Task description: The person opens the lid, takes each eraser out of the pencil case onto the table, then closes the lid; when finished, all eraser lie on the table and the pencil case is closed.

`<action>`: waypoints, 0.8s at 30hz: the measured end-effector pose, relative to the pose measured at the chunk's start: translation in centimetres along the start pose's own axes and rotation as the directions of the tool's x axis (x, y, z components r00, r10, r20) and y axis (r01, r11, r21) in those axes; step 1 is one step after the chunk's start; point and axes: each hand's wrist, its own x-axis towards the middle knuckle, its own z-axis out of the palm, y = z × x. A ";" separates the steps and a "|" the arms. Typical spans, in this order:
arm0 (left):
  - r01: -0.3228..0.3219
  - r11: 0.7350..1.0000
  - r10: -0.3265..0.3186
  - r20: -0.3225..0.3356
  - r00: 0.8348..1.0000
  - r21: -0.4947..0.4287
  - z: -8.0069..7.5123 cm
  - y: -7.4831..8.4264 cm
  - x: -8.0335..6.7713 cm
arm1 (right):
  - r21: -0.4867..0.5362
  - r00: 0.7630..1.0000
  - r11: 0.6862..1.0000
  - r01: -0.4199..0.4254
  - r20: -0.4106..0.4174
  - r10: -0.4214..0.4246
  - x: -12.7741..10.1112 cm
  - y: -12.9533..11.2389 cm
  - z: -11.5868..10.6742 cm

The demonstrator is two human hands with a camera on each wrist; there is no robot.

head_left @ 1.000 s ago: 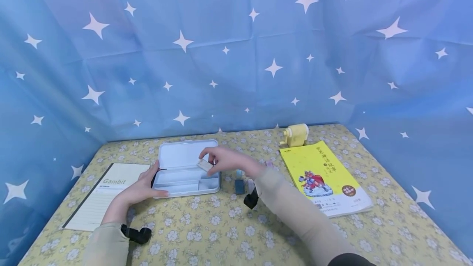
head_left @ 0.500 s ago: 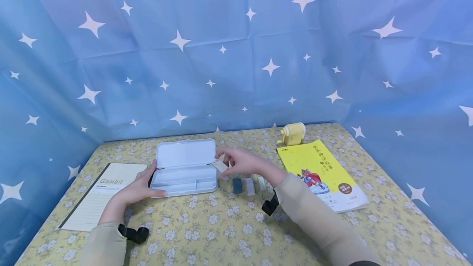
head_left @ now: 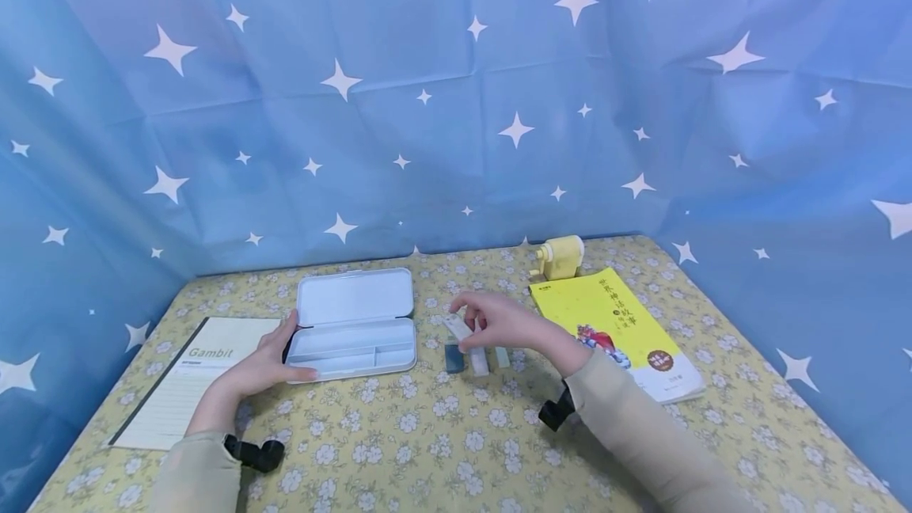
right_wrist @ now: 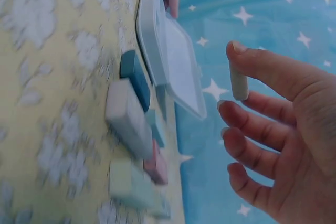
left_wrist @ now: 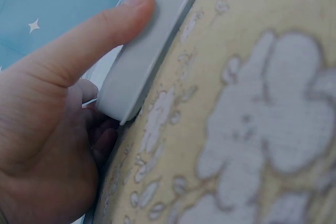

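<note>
Since a second ago the right hand has drawn away from the open pencil case, carrying a small pale eraser out over the row of erasers on the floral worktop. It now hovers just above that row, the pale eraser pinched between thumb and forefinger, the other fingers loosely curled and free. In the right wrist view the pinched eraser stands clear of the worktop, apart from the blocks below it: a dark blue one, a grey-white one, a green one and a pink one lying side by side.

The left hand has stayed put, gripping the case's near left corner, thumb laid along the front rim, fingers tucked behind the end.

Beside that hand lies a lined notebook. Beyond the right hand are a yellow book and a yellow pencil sharpener.
</note>
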 end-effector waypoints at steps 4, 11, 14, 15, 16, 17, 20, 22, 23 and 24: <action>-0.001 1.000 0.001 -0.003 1.000 -0.007 0.1 0.0 0.0 | -0.036 0.999 0.998 -0.043 -0.032 0.042 -1.4 0.6 -0.6; -0.010 1.000 0.010 -0.005 1.000 0.000 0.0 -0.1 -0.1 | -0.036 0.988 0.991 -0.130 -0.085 0.126 -3.5 1.5 -1.4; -0.012 1.000 0.011 -0.007 1.000 -0.014 0.0 -0.1 -0.1 | -0.028 0.984 0.988 -0.151 -0.102 0.148 -4.2 1.8 -1.7; -0.011 1.000 0.011 -0.006 1.000 -0.019 0.0 -0.1 -0.2 | -0.025 0.982 0.988 -0.155 -0.108 0.152 -4.4 1.9 -1.7; -0.012 1.000 0.012 -0.006 1.000 -0.022 0.1 -0.1 -0.2 | -0.021 0.981 0.986 -0.163 -0.115 0.159 -4.6 2.1 -1.8; -0.014 1.000 0.014 -0.006 1.000 -0.026 0.1 -0.1 -0.2 | -0.020 0.979 0.986 -0.167 -0.122 0.164 -4.7 2.2 -1.8; -0.016 1.000 0.016 -0.003 1.000 -0.023 0.1 0.1 -0.2 | -0.016 0.975 0.983 -0.180 -0.134 0.176 -5.3 2.8 -1.8; -0.020 1.000 0.020 -0.004 1.000 -0.020 0.1 0.1 -0.2 | -0.013 0.972 0.981 -0.193 -0.141 0.189 -5.5 2.9 -1.8; -0.022 1.000 0.022 -0.005 1.000 -0.017 0.1 0.1 -0.2 | -0.011 0.970 0.980 -0.200 -0.143 0.196 -5.7 3.0 -1.7; -0.023 1.000 0.023 -0.005 1.000 -0.015 0.1 0.1 -0.2 | -0.005 0.968 0.978 -0.208 -0.143 0.205 -5.8 3.0 -1.7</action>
